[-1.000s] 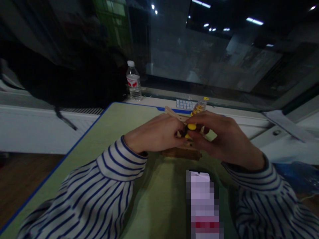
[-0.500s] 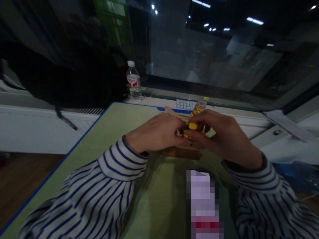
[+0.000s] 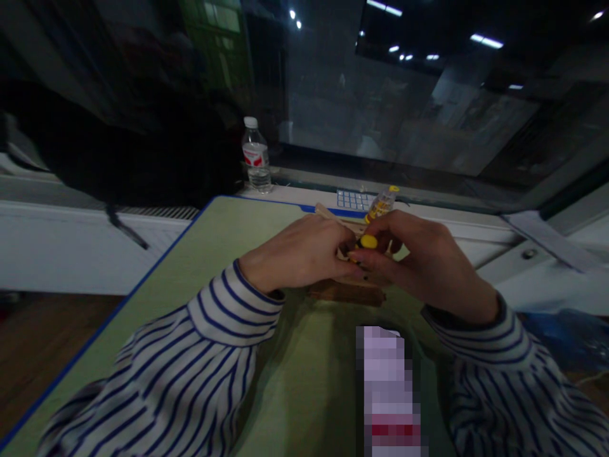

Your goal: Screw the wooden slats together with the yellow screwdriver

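My right hand pinches a small yellow-and-black piece with a rounded yellow end between thumb and fingers. My left hand reaches in from the other side, its fingers curled and pressed together against the piece's lower part. What the left fingertips grip is hidden. Both hands are over a light wooden object with slats and small holes, partly covered by them. A darker brown wooden block lies at its near side on the green tabletop.
Behind the right hand is a clear bottle-like container with yellow contents and a yellow cap. A blue-and-white grid tray lies beside it. On the sill stands a water bottle. A blurred-out phone-like object lies in front.
The yellow-and-black piece has turned slightly between the fingers, and the right thumb has shifted a little to the left. Otherwise both hands stay in place.
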A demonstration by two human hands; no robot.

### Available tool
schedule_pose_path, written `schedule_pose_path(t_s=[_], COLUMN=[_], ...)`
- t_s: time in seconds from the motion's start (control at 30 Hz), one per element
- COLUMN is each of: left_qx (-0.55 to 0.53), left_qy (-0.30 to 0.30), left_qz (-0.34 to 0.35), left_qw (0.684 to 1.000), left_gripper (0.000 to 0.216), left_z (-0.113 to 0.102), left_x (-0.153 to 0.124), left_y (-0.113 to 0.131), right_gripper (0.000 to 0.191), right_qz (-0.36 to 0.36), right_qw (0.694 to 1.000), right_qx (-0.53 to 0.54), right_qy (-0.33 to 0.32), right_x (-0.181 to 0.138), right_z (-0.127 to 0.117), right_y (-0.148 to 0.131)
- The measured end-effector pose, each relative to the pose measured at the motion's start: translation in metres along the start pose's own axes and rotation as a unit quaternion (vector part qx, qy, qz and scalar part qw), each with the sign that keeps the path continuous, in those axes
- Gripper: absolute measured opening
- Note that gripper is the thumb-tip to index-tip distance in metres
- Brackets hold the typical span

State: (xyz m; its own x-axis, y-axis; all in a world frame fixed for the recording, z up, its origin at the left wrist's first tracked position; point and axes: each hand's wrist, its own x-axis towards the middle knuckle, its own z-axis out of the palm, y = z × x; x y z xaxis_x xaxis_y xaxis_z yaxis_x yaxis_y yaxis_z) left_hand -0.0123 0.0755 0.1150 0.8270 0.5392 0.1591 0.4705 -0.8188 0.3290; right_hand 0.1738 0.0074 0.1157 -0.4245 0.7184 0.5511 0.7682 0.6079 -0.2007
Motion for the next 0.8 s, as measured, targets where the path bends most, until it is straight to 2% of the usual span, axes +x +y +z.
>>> schedule_pose_path(t_s=[0.2, 0.53, 0.8], left_qx=[-0.003, -0.041, -0.072], left_qy=[0.008, -0.021, -0.033], left_qz=[0.004, 0.01, 0.01], left_qw=[1.0, 0.999, 0.997], left_gripper=[0.03, 0.024, 0.02], left_z=[0.0026, 0.0012, 0.0036], left_x=[0.0009, -0.0011, -0.0015], left_y=[-0.0028, -0.0043, -0.0062], right_gripper=[0.028, 0.028, 0.023], right_qz=[0.017, -0.049, -0.049], right_qw=[1.0, 0.998, 0.998], right_qx=[-0.003, 0.038, 0.028], right_qy=[-0.008, -0.022, -0.014], right_x=[-0.0002, -0.0005, -0.0016], right_z=[-0.0009, -0.0033, -0.0027], right_y=[0.0003, -0.0008, 0.0012])
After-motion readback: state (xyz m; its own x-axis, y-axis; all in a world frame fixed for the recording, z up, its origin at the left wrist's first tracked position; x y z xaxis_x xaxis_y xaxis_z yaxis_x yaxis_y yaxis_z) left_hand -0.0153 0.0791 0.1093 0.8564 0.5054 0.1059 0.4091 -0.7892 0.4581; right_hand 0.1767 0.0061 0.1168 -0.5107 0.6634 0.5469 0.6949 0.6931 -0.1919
